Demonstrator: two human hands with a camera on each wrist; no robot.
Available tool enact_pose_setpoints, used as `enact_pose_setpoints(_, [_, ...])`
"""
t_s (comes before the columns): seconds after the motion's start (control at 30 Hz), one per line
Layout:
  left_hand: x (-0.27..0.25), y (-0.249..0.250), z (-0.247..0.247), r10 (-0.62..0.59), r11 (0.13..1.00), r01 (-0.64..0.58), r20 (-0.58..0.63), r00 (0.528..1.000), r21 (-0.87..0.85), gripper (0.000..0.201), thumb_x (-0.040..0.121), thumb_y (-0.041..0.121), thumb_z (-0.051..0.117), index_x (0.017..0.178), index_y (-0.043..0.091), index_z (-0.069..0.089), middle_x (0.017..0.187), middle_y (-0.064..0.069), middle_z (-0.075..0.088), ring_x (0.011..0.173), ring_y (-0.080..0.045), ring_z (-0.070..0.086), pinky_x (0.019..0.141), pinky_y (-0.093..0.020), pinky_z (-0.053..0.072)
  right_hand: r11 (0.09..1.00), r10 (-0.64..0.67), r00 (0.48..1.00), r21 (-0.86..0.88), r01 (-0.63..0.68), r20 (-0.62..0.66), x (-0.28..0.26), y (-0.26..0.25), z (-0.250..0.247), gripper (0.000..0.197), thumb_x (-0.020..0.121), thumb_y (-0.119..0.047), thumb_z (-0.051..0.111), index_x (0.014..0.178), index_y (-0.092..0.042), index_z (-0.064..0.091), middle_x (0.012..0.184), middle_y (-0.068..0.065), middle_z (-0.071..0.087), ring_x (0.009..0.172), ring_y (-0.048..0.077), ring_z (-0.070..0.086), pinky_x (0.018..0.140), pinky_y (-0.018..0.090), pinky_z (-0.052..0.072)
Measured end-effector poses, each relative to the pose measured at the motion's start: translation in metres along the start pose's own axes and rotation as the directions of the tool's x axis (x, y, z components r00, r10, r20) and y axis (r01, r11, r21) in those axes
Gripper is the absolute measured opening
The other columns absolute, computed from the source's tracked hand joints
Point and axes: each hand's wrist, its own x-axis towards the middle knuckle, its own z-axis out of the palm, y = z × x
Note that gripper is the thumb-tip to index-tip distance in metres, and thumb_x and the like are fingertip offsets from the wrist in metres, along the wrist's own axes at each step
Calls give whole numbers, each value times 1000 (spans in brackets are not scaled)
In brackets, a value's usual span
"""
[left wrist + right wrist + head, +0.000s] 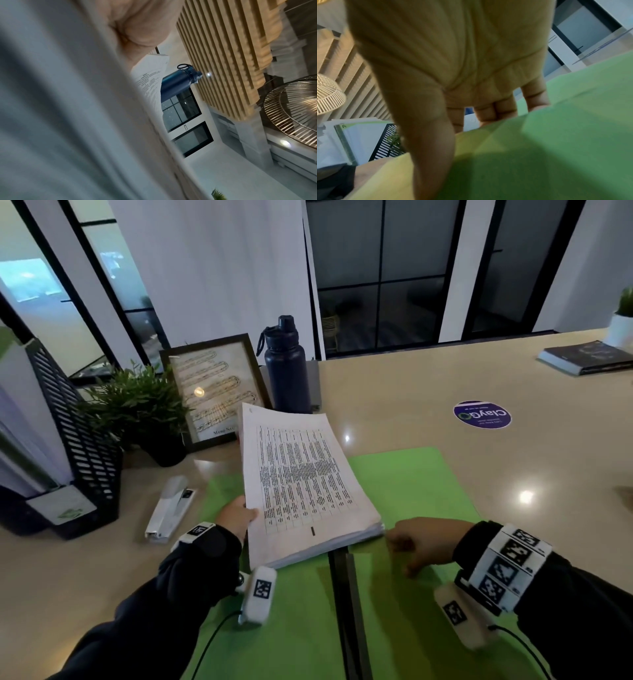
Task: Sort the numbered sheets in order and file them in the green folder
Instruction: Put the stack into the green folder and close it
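A thick stack of printed sheets (301, 484) is held tilted above the open green folder (428, 481), which lies flat on the table with its dark spine (346, 604) toward me. My left hand (239, 517) grips the stack's left edge, thumb on top. In the left wrist view the stack (149, 81) fills the left side under my left hand (137, 27). My right hand (421, 542) rests on the folder's right flap beside the stack's near right corner. The right wrist view shows the right hand (453, 54) with fairly straight fingers pointing down at the folder (556, 148); a green fold hides the fingertips.
A stapler (171, 508) lies left of the folder. A black mesh file rack (78, 446), a potted plant (144, 409), a picture frame (215, 392) and a dark bottle (286, 368) stand behind. A round sticker (482, 414) and a book (585, 357) are at the far right.
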Motion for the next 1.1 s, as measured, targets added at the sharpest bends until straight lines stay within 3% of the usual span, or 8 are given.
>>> enact_pose_setpoints(0.13, [-8, 4, -2, -31, 995, 34, 29, 999, -95, 38, 92, -12, 36, 125, 0, 50, 125, -20, 56, 103, -30, 55, 100, -50, 41, 995, -59, 998, 83, 61, -24, -8, 2, -3, 34, 82, -17, 66, 73, -32, 37, 79, -14, 41, 74, 5, 41, 62, 15, 30])
enact_pose_setpoints(0.23, [-14, 9, -2, -17, 989, 26, 66, 998, -142, 37, 94, -11, 33, 126, 1, 47, 124, -20, 55, 103, -31, 54, 96, -47, 42, 991, -60, 998, 121, 62, -19, -9, 3, -2, 22, 83, -14, 64, 81, -22, 44, 80, -7, 46, 82, 15, 43, 68, 27, 34])
enact_pose_setpoints(0.53, [-22, 21, 13, 78, 980, -42, 183, 980, -193, 40, 90, -17, 27, 121, 1, 46, 119, -24, 55, 93, -33, 59, 86, -45, 46, 980, -19, 999, 197, 28, -47, -7, 4, 2, 31, 82, -7, 63, 70, -30, 46, 75, -13, 56, 79, 13, 54, 82, 32, 44])
enact_pose_setpoints(0.73, [-37, 13, 22, 51, 998, -55, 261, 964, 8, 39, 87, -18, 33, 100, 11, 55, 110, -24, 60, 102, -40, 59, 94, -58, 44, 995, -16, 990, 100, 31, -139, -8, 8, -7, 34, 81, -12, 65, 67, -30, 40, 75, -12, 49, 76, 12, 47, 67, 27, 38])
enact_pose_setpoints(0.8, [-37, 10, 25, 65, 997, -75, 236, 970, 34, 39, 86, -17, 36, 98, 15, 55, 109, -21, 63, 101, -39, 61, 93, -58, 45, 993, -15, 987, 116, 34, -161, -7, 12, -12, 34, 81, -11, 65, 66, -30, 40, 74, -12, 49, 71, 8, 46, 64, 24, 36])
enact_pose_setpoints(0.9, [-25, 15, 24, 176, 984, -177, 62, 982, 6, 44, 80, -17, 35, 98, 15, 59, 106, -18, 67, 96, -38, 64, 88, -58, 49, 982, -21, 981, 182, 56, -191, -4, 15, -17, 32, 81, -8, 64, 68, -28, 42, 74, -10, 50, 71, 9, 46, 67, 27, 38])
enact_pose_setpoints(1.0, [-18, 32, 22, 289, 957, -291, -65, 955, -19, 49, 76, -18, 31, 87, 19, 60, 99, -18, 67, 81, -32, 65, 79, -50, 53, 961, -39, 982, 263, 88, -186, -2, 14, -17, 21, 84, -6, 61, 80, -24, 50, 78, -15, 53, 75, 3, 49, 69, 23, 40])
enact_pose_setpoints(1.1, [-17, 40, 23, 350, 936, -351, -134, 927, 13, 50, 78, -20, 29, 85, 23, 55, 86, -13, 65, 61, -21, 60, 66, -38, 48, 960, -50, 988, 265, 87, -145, 2, 12, -13, 22, 87, -8, 58, 82, -28, 51, 83, -16, 55, 79, 3, 50, 74, 25, 42])
